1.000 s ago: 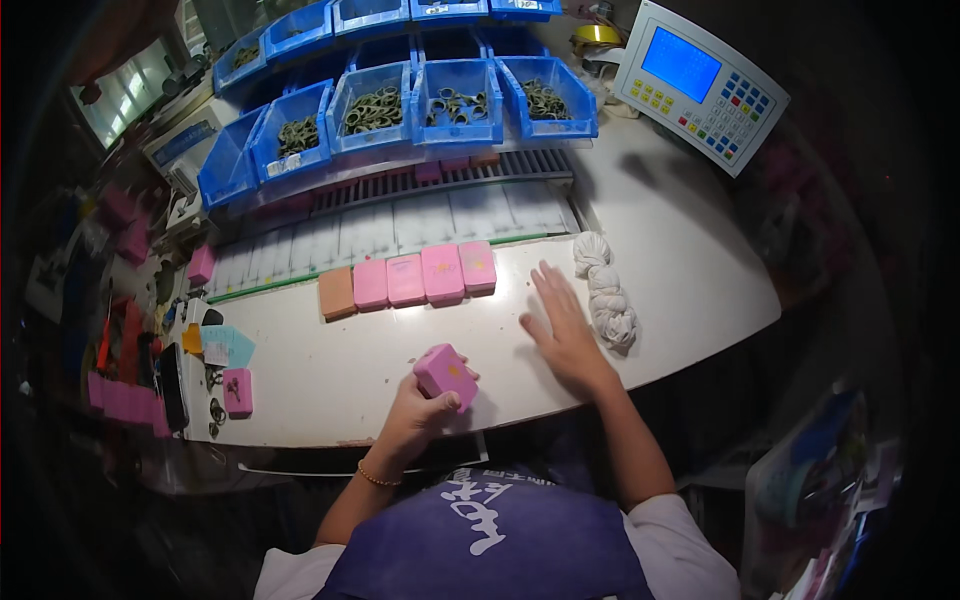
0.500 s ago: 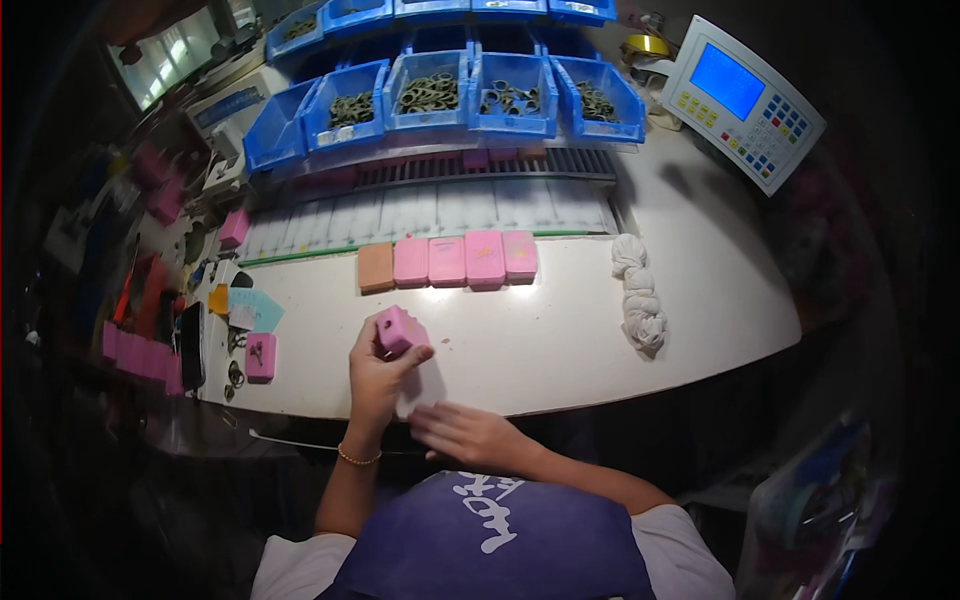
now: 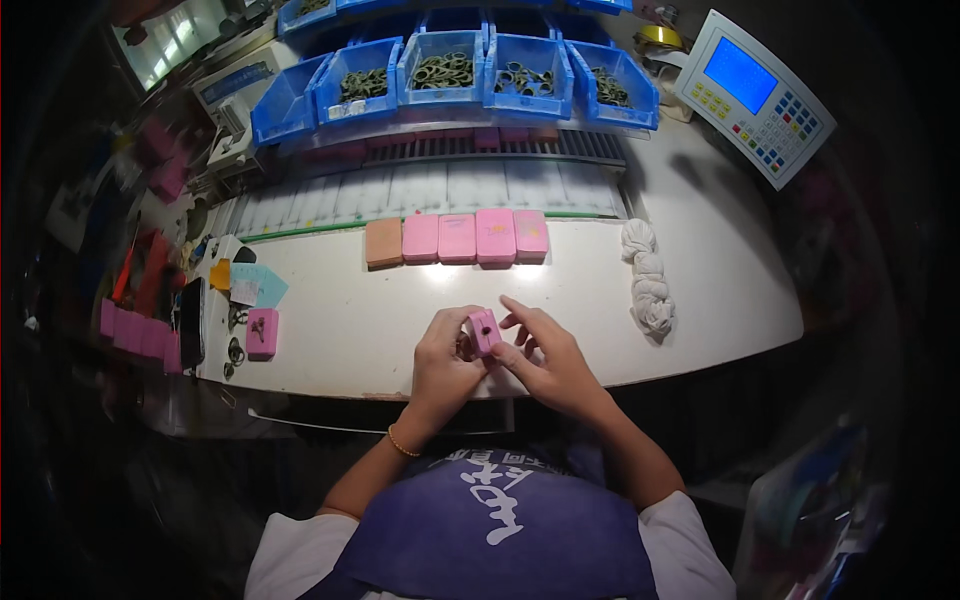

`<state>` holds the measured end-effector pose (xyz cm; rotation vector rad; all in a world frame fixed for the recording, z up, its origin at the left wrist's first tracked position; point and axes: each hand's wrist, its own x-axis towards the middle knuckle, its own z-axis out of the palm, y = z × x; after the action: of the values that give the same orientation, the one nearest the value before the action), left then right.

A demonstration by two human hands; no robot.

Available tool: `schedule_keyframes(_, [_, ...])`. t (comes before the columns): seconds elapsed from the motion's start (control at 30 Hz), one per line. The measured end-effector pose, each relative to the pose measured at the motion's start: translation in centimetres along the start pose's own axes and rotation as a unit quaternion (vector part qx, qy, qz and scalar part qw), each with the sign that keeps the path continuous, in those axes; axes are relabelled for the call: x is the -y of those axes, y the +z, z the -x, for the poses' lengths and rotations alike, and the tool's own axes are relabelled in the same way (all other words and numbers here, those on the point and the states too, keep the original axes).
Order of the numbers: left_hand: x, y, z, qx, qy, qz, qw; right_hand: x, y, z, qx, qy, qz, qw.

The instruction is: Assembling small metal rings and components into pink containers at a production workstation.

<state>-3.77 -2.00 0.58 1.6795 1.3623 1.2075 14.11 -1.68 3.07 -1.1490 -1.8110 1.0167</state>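
Note:
Above the near edge of the white table, my left hand (image 3: 442, 352) is wrapped round a small pink rubber mold block (image 3: 484, 326). A round dark hole shows in the block's end. My right hand (image 3: 548, 362) grips the block's right side, its thumb at the lower corner and its index finger lifted off. Farther back stands a row of similar blocks: a brown block (image 3: 384, 243) at the left end and several pink blocks (image 3: 458, 239) beside it. To the left, another pink block (image 3: 262, 333) lies with a small branched metal piece on top.
Blue bins (image 3: 443, 75) of metal rings line the back. A keypad panel with a blue screen (image 3: 742, 76) stands at the back right, above a twisted white cloth (image 3: 650, 280). At left are a phone (image 3: 192, 318), a light-blue paper (image 3: 258, 284) and more pink blocks (image 3: 135, 338).
The pink block has moved right and lower, carried by my left hand. My right hand has come up from below to the block's right side. The view has shifted slightly.

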Motion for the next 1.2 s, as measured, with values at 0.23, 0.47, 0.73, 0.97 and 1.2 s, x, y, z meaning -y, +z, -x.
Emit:
schedule_keyframes(0.23, [1.5, -1.2, -1.7, 0.157, 0.132, -0.011, 0.979, -2.4, -0.9, -0.5, 0.032, -0.002, -0.09, 0.995])
schedule_keyframes(0.47, [-0.1, -1.9, -1.6, 0.119, 0.079, -0.045, 0.989, -1.8, 0.1, 0.4, -0.038, 0.026, -0.034, 0.998])
schedule_keyframes(0.73, [0.2, -1.2, -1.8, 0.184, 0.024, 0.021, 0.982, -2.4, -1.3, -0.3, -0.017, -0.016, -0.092, 0.995])
schedule_keyframes(0.97, [-0.6, 0.3, -1.0, 0.121, 0.034, 0.004, 0.992, -0.4, -2.2, -0.2, 0.02, 0.151, -0.114, 0.982])
schedule_keyframes(1.2, [-0.2, 0.5, -1.2, 0.121, 0.109, -0.035, 0.986, -1.8, -2.8, -1.2, 0.081, 0.189, -0.137, 0.969])
